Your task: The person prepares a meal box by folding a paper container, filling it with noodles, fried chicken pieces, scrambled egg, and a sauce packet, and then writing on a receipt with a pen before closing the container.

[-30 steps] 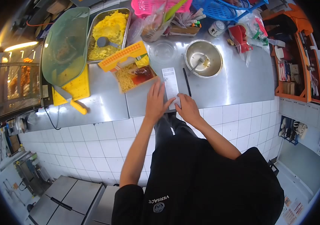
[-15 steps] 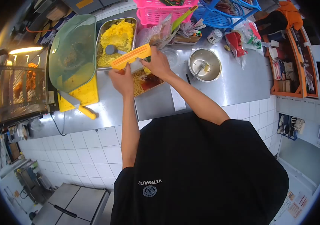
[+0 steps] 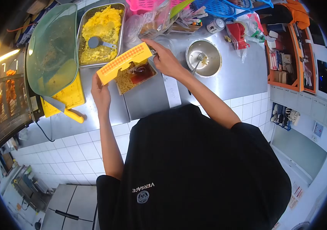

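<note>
A yellow takeaway box (image 3: 127, 61), patterned with orange on its lid, stands partly open on the steel counter. Noodles (image 3: 126, 81) and a bag of dark red sauce (image 3: 142, 73) show inside. My left hand (image 3: 100, 93) grips the left end of the lid, its fingers partly hidden behind it. At the lid's right end, my right hand (image 3: 163, 59) holds on with its fingers at the top corner. Beside the box lies a white paper slip (image 3: 172, 92), partly under my right arm.
A metal bowl (image 3: 210, 58) with a fork stands right of the box. Behind left is a tray of yellow food (image 3: 118, 38). A knife (image 3: 73, 115) rests by a yellow board (image 3: 67, 96) under a green cover (image 3: 52, 50). Baskets (image 3: 215, 8) line the back.
Both hands moved from the paper slip to the box lid. Since the middle frame they have spread towards its two ends, and the lid has come down somewhat over the box.
</note>
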### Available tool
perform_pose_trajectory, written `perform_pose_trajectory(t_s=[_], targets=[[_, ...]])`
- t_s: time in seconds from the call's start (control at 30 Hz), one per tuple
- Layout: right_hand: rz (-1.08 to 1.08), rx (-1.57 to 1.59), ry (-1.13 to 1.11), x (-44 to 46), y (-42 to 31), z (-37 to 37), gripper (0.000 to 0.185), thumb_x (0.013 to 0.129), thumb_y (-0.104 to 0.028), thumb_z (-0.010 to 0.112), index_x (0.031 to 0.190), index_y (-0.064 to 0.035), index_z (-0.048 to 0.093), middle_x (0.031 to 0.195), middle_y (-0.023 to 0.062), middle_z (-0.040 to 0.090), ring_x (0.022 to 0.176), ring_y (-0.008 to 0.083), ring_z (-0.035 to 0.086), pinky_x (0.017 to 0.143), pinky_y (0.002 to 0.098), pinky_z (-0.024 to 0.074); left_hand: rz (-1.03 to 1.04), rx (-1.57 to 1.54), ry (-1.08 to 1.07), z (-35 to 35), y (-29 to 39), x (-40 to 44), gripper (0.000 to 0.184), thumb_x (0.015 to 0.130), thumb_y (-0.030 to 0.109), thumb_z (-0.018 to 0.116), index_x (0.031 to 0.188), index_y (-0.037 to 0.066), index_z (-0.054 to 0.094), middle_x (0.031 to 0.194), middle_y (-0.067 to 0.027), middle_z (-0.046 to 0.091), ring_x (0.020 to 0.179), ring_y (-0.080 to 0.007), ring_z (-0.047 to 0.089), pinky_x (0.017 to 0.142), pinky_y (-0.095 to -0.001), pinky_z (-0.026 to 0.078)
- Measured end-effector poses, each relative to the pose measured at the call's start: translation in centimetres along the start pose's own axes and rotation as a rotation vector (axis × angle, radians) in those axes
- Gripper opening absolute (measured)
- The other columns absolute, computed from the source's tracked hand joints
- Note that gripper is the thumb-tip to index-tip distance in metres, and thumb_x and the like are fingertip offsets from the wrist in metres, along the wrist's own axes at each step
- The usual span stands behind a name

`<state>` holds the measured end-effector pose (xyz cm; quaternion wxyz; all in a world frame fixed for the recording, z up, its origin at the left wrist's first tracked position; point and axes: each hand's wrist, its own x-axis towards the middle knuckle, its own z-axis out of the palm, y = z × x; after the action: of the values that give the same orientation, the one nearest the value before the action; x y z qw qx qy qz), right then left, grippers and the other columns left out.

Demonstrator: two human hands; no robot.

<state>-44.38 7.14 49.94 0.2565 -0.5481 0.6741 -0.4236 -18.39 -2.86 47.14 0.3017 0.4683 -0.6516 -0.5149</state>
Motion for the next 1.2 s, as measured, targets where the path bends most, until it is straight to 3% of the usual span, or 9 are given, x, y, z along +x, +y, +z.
perform_pose_trajectory(t_s=[0.17,0.4,0.5,0.6,0.7,0.73,0.77,1.03,1.2], targets=[[-0.080,-0.064,-0.029,-2.0,0.6,0.3,0.060,0.077,0.010,0.047,0.135,-0.0065,0.045,0.133,0.0212,0.055,0.120,0.0402,0.054,0.101,0.0422,0.0429,0.047,0.070,-0.082,-1.0,0.0,-1.6,0.039,0.091,-0.001,0.054,0.130,0.003,0.054,0.128,-0.0143,0.060,0.118,-0.0248,0.058,0.095,-0.0359,0.048],[-0.033,-0.060,-0.030,-2.2,0.2,-0.2,0.049,0.080,0.002,0.054,0.129,-0.0016,0.048,0.123,0.0246,0.058,0.110,0.0461,0.056,0.093,0.0479,0.0460,0.367,0.461,0.049,0.9,0.0,-2.5,0.046,0.086,0.004,0.063,0.130,0.004,0.054,0.129,-0.0174,0.055,0.117,-0.0343,0.056,0.092,-0.0365,0.050],[0.184,-0.041,-0.116,-1.6,-1.3,0.1,0.059,0.080,0.007,0.052,0.136,-0.0070,0.042,0.128,0.0236,0.057,0.111,0.0462,0.056,0.094,0.0468,0.0460,0.367,0.535,0.067,0.7,0.8,-1.8,0.048,0.085,0.005,0.063,0.132,0.004,0.054,0.126,-0.0173,0.056,0.114,-0.0346,0.057,0.093,-0.0373,0.048],[0.201,-0.095,-0.130,-0.5,-1.0,-0.6,0.059,0.080,0.007,0.054,0.136,-0.0085,0.043,0.130,0.0231,0.056,0.113,0.0453,0.056,0.095,0.0463,0.0466,0.147,0.429,-0.041,-0.3,2.2,-0.7,0.052,0.083,0.002,0.064,0.134,0.005,0.053,0.123,-0.0170,0.058,0.112,-0.0354,0.057,0.096,-0.0387,0.046],[0.076,-0.180,-0.146,-1.1,-0.7,-1.7,0.056,0.077,0.010,0.052,0.130,-0.0088,0.048,0.136,0.0218,0.052,0.116,0.0424,0.056,0.097,0.0448,0.0472,0.245,0.355,-0.035,-0.2,3.6,-2.0,0.057,0.080,-0.003,0.064,0.136,0.006,0.052,0.123,-0.0164,0.059,0.113,-0.0352,0.057,0.095,-0.0387,0.046],[-0.004,-0.208,-0.127,-1.7,-0.3,-1.7,0.056,0.076,0.011,0.052,0.128,-0.0084,0.049,0.137,0.0212,0.051,0.118,0.0419,0.055,0.097,0.0444,0.0472,0.470,0.514,-0.008,-0.1,2.4,-2.4,0.062,0.077,-0.007,0.063,0.136,0.007,0.052,0.126,-0.0162,0.058,0.114,-0.0353,0.057,0.093,-0.0378,0.048],[-0.084,-0.238,-0.109,-2.7,0.4,-1.2,0.055,0.074,0.012,0.052,0.125,-0.0081,0.051,0.139,0.0207,0.050,0.119,0.0415,0.055,0.098,0.0440,0.0473,0.493,0.559,-0.015,0.1,1.4,-3.3,0.061,0.077,-0.007,0.063,0.134,0.009,0.054,0.129,-0.0160,0.058,0.115,-0.0349,0.058,0.093,-0.0377,0.049],[-0.284,-0.385,-0.116,-9.8,3.8,1.8,0.050,0.080,0.006,0.056,0.126,-0.0139,0.055,0.147,0.0227,0.039,0.127,0.0410,0.049,0.101,0.0439,0.0459,0.504,0.668,-0.238,-0.9,-3.0,-7.0,0.056,0.075,-0.001,0.072,0.126,0.019,0.060,0.144,-0.0143,0.049,0.109,-0.0320,0.063,0.082,-0.0363,0.057],[-0.250,-0.413,-0.186,-11.4,4.1,1.3,0.054,0.080,0.005,0.059,0.130,-0.0152,0.055,0.150,0.0217,0.036,0.126,0.0398,0.050,0.100,0.0431,0.0470,0.452,0.718,-0.328,-1.3,-2.8,-7.7,0.054,0.077,0.000,0.070,0.127,0.020,0.060,0.148,-0.0147,0.043,0.113,-0.0320,0.061,0.084,-0.0364,0.056]])
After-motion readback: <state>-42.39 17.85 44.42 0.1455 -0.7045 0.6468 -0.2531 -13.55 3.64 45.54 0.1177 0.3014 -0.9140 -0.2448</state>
